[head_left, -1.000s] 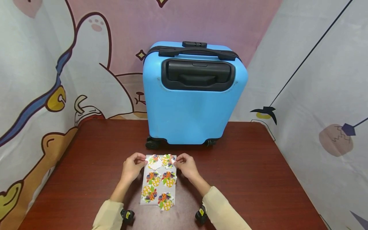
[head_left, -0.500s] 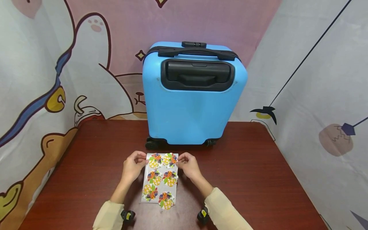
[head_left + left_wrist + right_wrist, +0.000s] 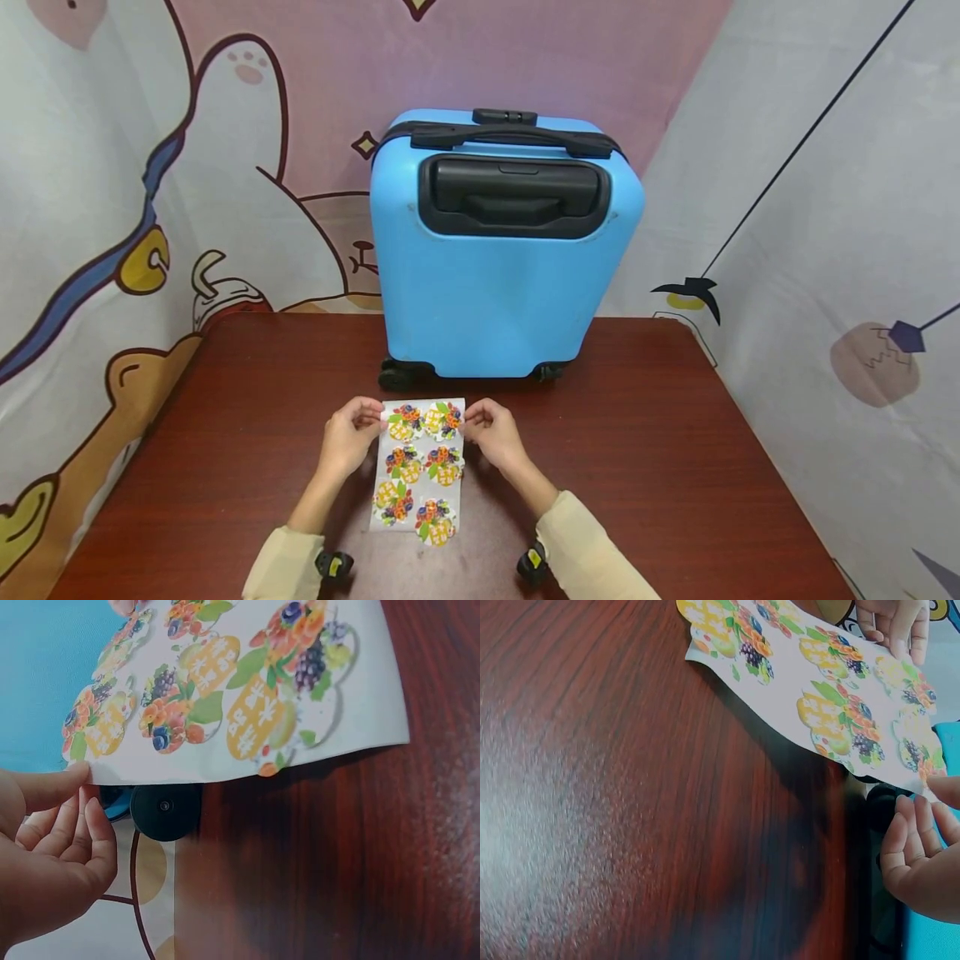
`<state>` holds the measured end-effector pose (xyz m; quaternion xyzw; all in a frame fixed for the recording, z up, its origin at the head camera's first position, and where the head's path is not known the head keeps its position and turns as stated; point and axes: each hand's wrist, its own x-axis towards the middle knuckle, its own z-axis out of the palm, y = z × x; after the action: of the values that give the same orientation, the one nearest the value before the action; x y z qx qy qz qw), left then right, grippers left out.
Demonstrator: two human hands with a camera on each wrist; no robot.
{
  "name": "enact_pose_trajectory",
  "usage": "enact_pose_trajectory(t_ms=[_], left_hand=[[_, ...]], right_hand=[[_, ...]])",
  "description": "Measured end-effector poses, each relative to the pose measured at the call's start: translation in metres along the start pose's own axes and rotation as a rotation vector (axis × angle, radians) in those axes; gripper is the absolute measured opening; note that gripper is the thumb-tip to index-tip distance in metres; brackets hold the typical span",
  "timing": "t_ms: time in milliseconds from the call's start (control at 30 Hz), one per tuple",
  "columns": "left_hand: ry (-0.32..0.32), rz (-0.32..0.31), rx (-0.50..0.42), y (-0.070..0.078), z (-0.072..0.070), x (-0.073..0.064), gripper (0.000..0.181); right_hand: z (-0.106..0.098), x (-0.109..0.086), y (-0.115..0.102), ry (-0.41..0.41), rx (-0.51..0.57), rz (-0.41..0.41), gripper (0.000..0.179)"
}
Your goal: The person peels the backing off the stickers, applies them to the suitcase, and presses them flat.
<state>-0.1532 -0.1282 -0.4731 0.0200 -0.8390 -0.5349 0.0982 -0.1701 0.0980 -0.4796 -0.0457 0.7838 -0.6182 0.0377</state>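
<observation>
A white sheet of fruit-print stickers (image 3: pixel 417 492) is stretched between both hands, just in front of the suitcase. My left hand (image 3: pixel 348 437) pinches its top left corner between thumb and fingers. At the opposite top corner, my right hand (image 3: pixel 492 435) pinches the sheet the same way. In the left wrist view, the sticker sheet (image 3: pixel 172 769) is lifted off the table, its lower edge hanging free and slightly curved. The right wrist view shows the sticker sheet (image 3: pixel 780 697) from the other side, with a shadow beneath it. One sticker overhangs the sheet's bottom edge.
A light blue suitcase (image 3: pixel 495 300) with black handles stands upright on its wheels at the back of the brown table (image 3: pixel 645 467). Behind it hangs a cartoon-print cloth (image 3: pixel 525 58). The table's wood surface spreads out on either side of the arms.
Both hands keep their pinch on the sticker sheet. The right hand has shifted slightly right, and the sheet has risen a little and now faces the camera more flatly.
</observation>
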Motion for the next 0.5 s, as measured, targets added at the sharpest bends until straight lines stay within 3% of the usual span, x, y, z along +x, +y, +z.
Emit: enact_pose_trajectory(t_ms=[233, 500], left_hand=[[-0.029, 0.003, -0.019, -0.002, 0.0, -0.002, 0.014], [-0.058, 0.047, -0.025, 0.0, 0.001, -0.004, 0.014]], right_hand=[[-0.003, 0.002, -0.002, 0.018, -0.045, -0.011, 0.015], [-0.001, 0.006, -0.012, 0.028, -0.203, -0.16, 0.014]])
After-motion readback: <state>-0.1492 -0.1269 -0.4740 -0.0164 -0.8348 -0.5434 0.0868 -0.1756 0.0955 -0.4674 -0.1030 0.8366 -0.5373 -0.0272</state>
